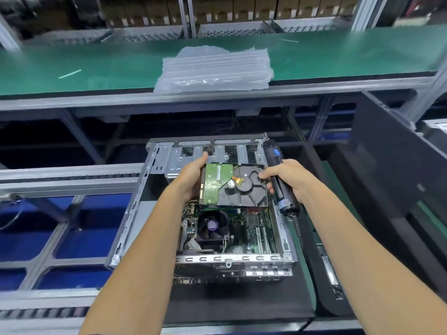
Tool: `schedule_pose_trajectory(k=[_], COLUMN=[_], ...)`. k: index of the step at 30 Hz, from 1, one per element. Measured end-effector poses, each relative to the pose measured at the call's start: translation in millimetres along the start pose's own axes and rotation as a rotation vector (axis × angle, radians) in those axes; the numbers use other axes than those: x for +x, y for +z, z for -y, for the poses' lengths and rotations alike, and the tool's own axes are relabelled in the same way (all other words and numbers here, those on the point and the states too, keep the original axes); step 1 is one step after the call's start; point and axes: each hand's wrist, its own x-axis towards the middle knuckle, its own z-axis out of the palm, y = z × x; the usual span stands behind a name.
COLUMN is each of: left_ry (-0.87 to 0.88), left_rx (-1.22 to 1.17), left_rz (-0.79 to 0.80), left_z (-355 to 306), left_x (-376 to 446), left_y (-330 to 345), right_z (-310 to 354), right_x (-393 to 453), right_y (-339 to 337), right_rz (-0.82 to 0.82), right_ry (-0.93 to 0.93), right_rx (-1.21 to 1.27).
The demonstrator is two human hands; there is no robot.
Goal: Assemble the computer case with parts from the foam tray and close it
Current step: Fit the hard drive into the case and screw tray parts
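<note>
Green-boarded, circuit side up, the hard drive (233, 184) is held above the open computer case (205, 213), apparently for seating in its bay. Its left edge is gripped by the left hand (193, 180); the right hand (286, 181) steadies it while clasping an electric screwdriver (278, 175).

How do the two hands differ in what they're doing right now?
The left hand grips only the hard drive's left edge; the right hand holds an electric screwdriver while its fingers touch the drive's right edge. Both hold the drive over the open computer case.
</note>
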Motion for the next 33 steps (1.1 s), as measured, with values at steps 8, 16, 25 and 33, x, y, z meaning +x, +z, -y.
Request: schedule_pose_trajectory(k=[8,16,25,33], left_ry=[0.031,-0.002,-0.023,-0.193], left_rx=[-0.026,-0.030,0.392,0.226], left_rz=[0.049,0.105,0.443,0.509], left_z=[9.1,14.0,12.5,25.6], left_x=[-7.5,-7.6,-14.2,-19.9], left_y=[-2.7,-3.3,-10.3,-18.7], right_z=[2.4,4.5,8.8,8.0], right_x=[3.6,9.3,17.7,28.5], right_y=[0.1,-4.5,-3.2,-2.0], right_rz=[0.030,0.114,0.220,0.172], right_ry=[0.007,-0.006,0.000,-0.079], right_rx=[0.025,-0.035,-0.185,-0.063])
